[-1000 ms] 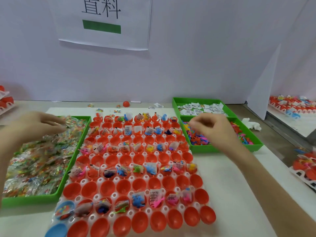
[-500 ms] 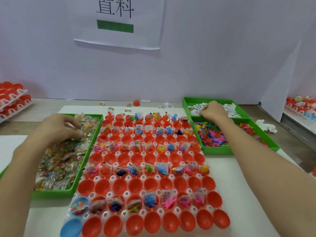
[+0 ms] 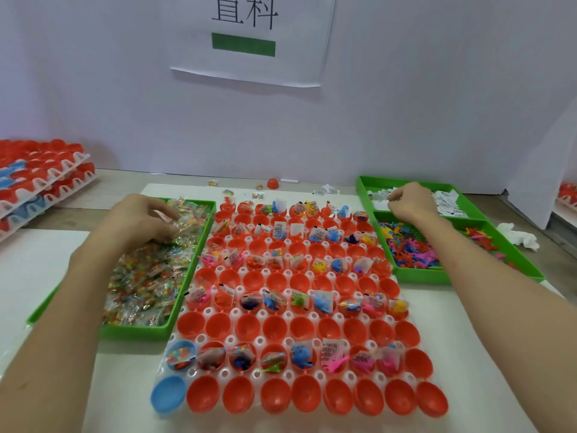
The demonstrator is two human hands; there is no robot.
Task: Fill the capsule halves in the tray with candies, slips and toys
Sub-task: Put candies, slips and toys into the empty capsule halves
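Observation:
A white tray [image 3: 226, 340] of red capsule halves lies in the middle of the table, alternate rows holding candies, slips and toys. My left hand [image 3: 137, 218] reaches into the green bin of wrapped candies [image 3: 146, 276] on the left, its fingers curled round candy packets at the far end. My right hand [image 3: 409, 203] is in the far green bin of white paper slips [image 3: 446, 201], fingers curled down onto the slips. Between that bin and me sits the green bin of small coloured toys [image 3: 415, 254].
Stacked trays of red capsules [image 3: 37, 179] stand at the far left. A loose red capsule half [image 3: 272, 183] and stray candies lie behind the tray. A crumpled white tissue [image 3: 518, 235] lies right of the toy bin. A white wall with a paper sign backs the table.
My right hand has moved from above the toy bin back into the slip bin. My left hand has gone down into the candies. The view has shifted left and closer.

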